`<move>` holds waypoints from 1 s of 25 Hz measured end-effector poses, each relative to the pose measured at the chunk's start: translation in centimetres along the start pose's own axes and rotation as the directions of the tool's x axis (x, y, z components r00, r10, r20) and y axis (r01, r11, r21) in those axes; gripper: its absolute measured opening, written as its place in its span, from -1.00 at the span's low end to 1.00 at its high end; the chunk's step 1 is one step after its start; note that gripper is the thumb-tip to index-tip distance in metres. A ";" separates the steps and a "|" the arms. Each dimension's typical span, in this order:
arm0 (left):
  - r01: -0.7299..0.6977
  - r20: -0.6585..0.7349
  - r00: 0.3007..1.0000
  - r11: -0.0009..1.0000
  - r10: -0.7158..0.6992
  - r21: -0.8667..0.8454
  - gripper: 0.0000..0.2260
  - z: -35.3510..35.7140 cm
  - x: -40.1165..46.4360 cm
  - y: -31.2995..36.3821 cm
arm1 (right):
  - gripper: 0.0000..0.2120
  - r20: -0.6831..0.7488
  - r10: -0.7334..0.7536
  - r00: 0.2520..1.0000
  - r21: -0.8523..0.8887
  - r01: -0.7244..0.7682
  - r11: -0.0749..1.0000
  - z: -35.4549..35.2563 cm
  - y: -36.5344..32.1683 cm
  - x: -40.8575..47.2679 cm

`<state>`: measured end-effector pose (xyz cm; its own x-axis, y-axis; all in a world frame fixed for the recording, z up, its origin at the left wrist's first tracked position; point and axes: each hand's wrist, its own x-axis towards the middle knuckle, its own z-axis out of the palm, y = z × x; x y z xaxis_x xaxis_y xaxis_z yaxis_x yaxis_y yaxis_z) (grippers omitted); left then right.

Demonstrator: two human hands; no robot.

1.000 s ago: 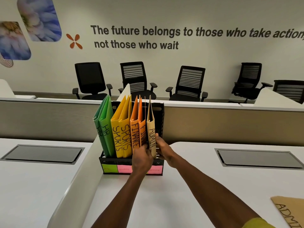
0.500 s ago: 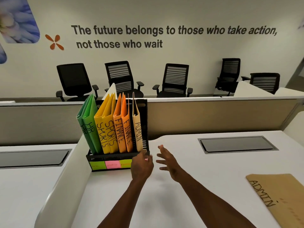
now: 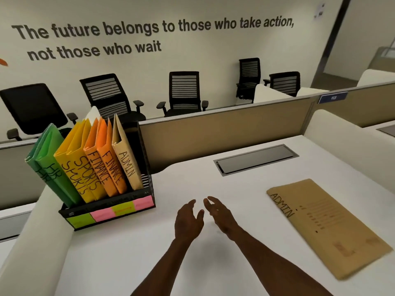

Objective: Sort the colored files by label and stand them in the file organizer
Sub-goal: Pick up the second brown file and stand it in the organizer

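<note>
A black file organizer (image 3: pixel 130 196) stands on the white desk at the left, with coloured sticky labels on its front. In it stand two green HR files (image 3: pixel 51 167), two yellow SPORTS files (image 3: pixel 80 167), two orange FINANCE files (image 3: pixel 104 161) and one tan ADMIN file (image 3: pixel 126 161). A second tan ADMIN file (image 3: pixel 327 227) lies flat on the desk at the right. My left hand (image 3: pixel 188 221) and my right hand (image 3: pixel 220 214) hover side by side above the desk between the organizer and the flat file. Both have relaxed fingers and hold nothing.
A grey cable hatch (image 3: pixel 256 159) is set in the white desk (image 3: pixel 132 257) behind my hands. A beige partition (image 3: pixel 224 129) runs along the desk's far edge, a rounded white divider (image 3: pixel 32 242) along its left. Black office chairs (image 3: pixel 183 92) stand beyond.
Both hands let go of the standing ADMIN file and drew back from the organizer toward the right. The view swung right, bringing the flat ADMIN file fully into sight.
</note>
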<state>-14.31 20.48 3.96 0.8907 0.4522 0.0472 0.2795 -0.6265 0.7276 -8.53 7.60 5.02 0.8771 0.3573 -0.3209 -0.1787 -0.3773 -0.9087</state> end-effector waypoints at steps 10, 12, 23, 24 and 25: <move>-0.172 0.253 0.956 0.981 0.146 0.086 -0.45 9.8 -2.4 6.4 | -0.10 -0.425 -0.171 0.889 -0.553 -0.105 0.826 -15.1 9.8 -0.2; -0.183 0.290 0.944 0.981 0.157 0.066 -0.45 11.8 -2.7 8.1 | -0.08 -0.469 -0.159 0.869 -0.582 -0.169 0.796 -18.1 11.0 -0.1; -0.075 0.506 0.859 0.997 0.076 -0.021 -0.42 20.3 -5.0 15.1 | -0.14 -0.532 0.130 0.837 -0.556 -0.461 0.692 -30.2 17.4 -2.0; 0.018 0.531 0.847 0.997 0.024 -0.075 -0.41 20.8 -5.0 15.5 | -0.18 -0.530 0.117 0.840 -0.585 -0.463 0.666 -30.1 18.0 -2.5; 0.123 0.559 0.828 0.985 -0.033 -0.124 -0.41 21.1 -5.1 16.0 | -0.21 -0.531 0.093 0.842 -0.615 -0.459 0.641 -29.8 18.5 -2.8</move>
<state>-6.83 -5.23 0.87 0.9291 0.0399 -0.3677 0.3401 -0.4829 0.8069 -1.04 -25.81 -2.92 0.9588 -0.1881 -0.2129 -0.2429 -0.9314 -0.2709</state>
